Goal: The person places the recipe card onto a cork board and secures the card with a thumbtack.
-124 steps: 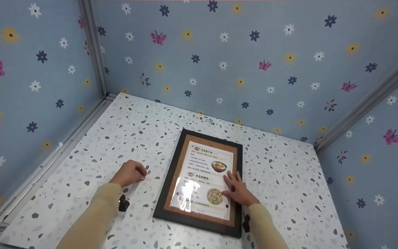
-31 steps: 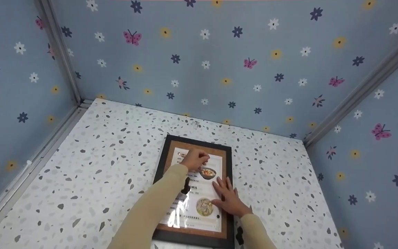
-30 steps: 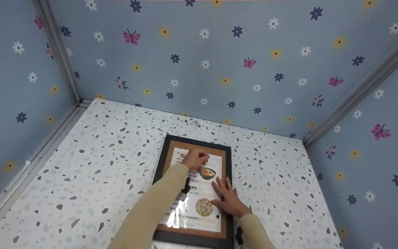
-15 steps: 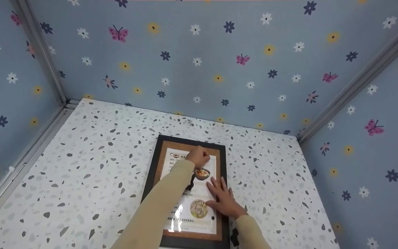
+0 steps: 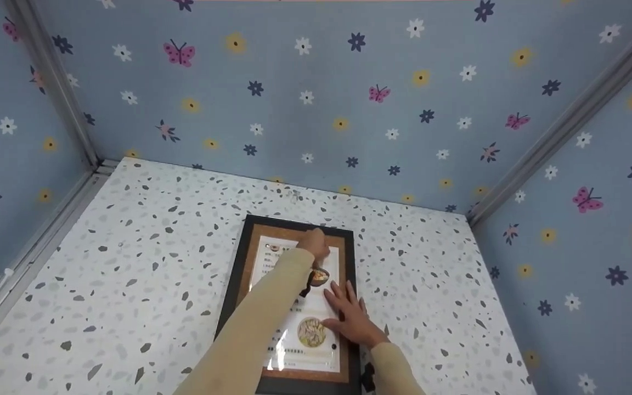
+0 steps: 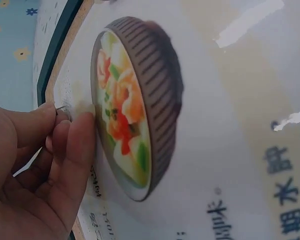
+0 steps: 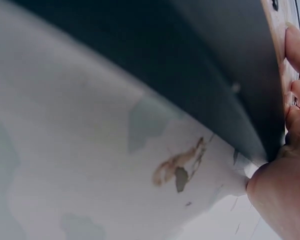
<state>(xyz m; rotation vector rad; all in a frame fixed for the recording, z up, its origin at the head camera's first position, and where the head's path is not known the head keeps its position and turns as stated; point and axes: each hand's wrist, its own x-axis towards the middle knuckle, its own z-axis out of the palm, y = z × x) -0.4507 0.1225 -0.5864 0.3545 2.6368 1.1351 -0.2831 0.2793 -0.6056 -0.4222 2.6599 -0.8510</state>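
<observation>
A black-framed cork board point(image 5: 305, 373) lies on the speckled table, bearing a glossy printed recipe sheet point(image 5: 309, 359) with two food pictures. My left hand point(image 5: 316, 244) is at the sheet's upper right corner. In the left wrist view, its thumb and fingertips pinch a small pin point(image 6: 62, 107); only the thin metal point shows. My right hand point(image 5: 355, 322) rests with fingers spread on the sheet and the board's right edge; the right wrist view shows it against the dark frame point(image 7: 225, 85). A black round pin head point(image 5: 334, 346) sits at the sheet's lower right corner.
The white speckled tabletop point(image 5: 146, 263) surrounds the board. Blue flowered panels point(image 5: 272, 71) stand behind and at both sides, joined by grey metal rails point(image 5: 552, 118). Light glares off the sheet's lower left part.
My left hand came from the table left of the board to the sheet's upper right, then shifted slightly and turned over there. The right hand stays on the sheet. The head view has shifted.
</observation>
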